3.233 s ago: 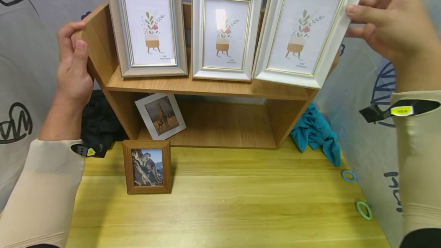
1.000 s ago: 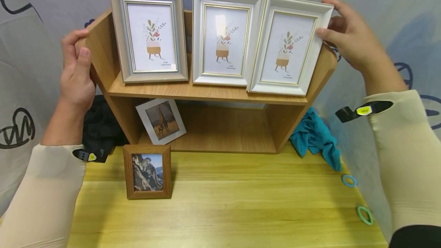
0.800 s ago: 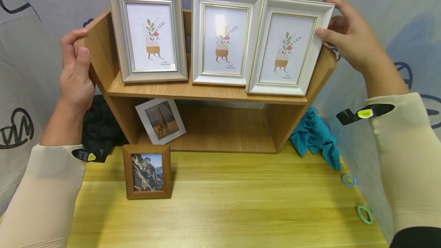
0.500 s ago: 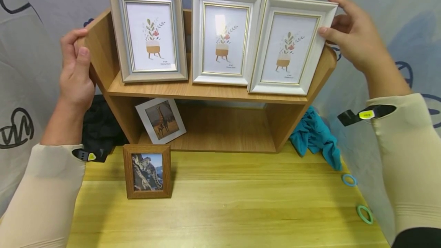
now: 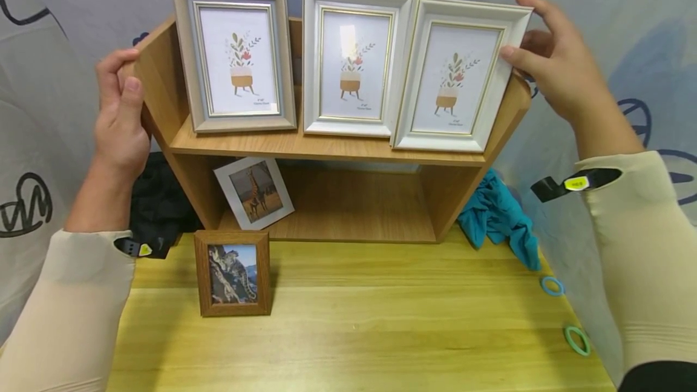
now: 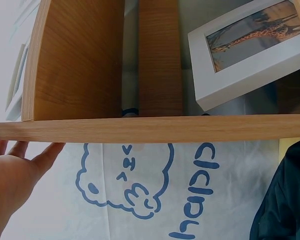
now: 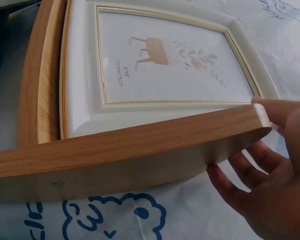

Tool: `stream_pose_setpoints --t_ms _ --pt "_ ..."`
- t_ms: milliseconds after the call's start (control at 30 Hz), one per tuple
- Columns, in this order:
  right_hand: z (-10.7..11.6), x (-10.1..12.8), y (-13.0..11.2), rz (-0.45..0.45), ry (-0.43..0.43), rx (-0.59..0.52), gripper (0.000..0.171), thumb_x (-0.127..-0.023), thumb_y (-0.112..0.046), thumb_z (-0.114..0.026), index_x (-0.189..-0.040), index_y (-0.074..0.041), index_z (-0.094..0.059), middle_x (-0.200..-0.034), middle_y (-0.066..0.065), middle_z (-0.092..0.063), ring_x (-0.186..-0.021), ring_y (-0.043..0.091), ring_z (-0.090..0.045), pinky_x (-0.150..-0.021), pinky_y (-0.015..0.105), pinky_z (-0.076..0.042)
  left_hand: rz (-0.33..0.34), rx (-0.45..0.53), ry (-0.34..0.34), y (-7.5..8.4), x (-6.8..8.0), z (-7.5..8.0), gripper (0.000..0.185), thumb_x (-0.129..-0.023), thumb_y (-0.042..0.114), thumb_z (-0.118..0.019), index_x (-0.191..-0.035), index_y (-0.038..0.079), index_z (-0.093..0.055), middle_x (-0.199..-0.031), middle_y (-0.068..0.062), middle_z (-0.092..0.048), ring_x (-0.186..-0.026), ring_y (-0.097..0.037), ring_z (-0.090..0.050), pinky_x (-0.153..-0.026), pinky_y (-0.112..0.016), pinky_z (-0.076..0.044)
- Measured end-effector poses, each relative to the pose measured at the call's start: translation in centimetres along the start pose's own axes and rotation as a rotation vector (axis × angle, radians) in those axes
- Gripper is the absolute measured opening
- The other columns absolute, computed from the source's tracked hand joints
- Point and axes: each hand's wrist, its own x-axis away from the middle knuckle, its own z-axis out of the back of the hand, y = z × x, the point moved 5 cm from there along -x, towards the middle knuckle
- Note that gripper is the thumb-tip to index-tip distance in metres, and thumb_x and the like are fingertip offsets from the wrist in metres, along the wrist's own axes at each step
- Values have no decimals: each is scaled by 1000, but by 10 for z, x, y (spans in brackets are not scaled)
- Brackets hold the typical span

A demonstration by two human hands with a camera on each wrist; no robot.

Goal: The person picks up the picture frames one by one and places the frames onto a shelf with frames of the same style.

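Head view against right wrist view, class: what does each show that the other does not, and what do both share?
Only the head view: the grey-framed plant print, the middle white-framed print, the small brown wooden leopard frame, the teal cloth and the left hand gripping the shelf's end.

Only the right wrist view: the print's "10cm x 15cm" label.

Both: the right hand holding the white gold-trimmed frame on the wooden shelf.

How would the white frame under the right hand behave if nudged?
The rightmost white frame looks rigid and probably light. It stands upright near the shelf's front edge, so a push could tip it. The right hand pinches its upper corner; its glossy moulding may be slippery.
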Motion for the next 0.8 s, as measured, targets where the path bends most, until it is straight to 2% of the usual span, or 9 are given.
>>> stream_pose_setpoints --t_ms 200,300,433,567,800 --pt "0 0 4 15 -13 -104 75 -100 -17 -67 -161 -39 -30 -129 1 -57 -111 16 -55 -86 16 -48 42 21 20 -1 2 1 28 -111 17 -39 -137 7 -40 -138 -11 -41 -116 -23 -39 -89 -32 -32" --pt "2 0 4 46 -22 -198 76 -98 -9 -68 -160 -35 -33 -122 1 -59 -106 17 -54 -83 15 -48 39 22 20 -1 2 1 28 -111 17 -39 -137 7 -40 -138 -12 -41 -116 -23 -39 -90 -32 -32" --pt "6 3 3 70 -21 -310 76 -96 -3 -69 -159 -31 -37 -122 2 -58 -105 17 -56 -83 15 -50 28 25 17 -1 1 1 29 -111 18 -40 -137 6 -40 -138 -12 -42 -115 -23 -40 -89 -32 -32" --pt "11 11 3 62 -1 -316 75 -97 -4 -69 -159 -31 -36 -131 2 -55 -113 17 -56 -85 13 -51 16 31 8 -1 0 1 30 -111 20 -41 -137 5 -39 -138 -13 -43 -113 -23 -41 -87 -31 -34" --pt "20 29 1 38 87 -210 72 -99 -10 -69 -159 -32 -36 -139 2 -55 -124 18 -55 -92 14 -50 28 31 10 -2 1 2 32 -110 24 -43 -137 6 -39 -136 -13 -43 -110 -22 -42 -86 -32 -34"
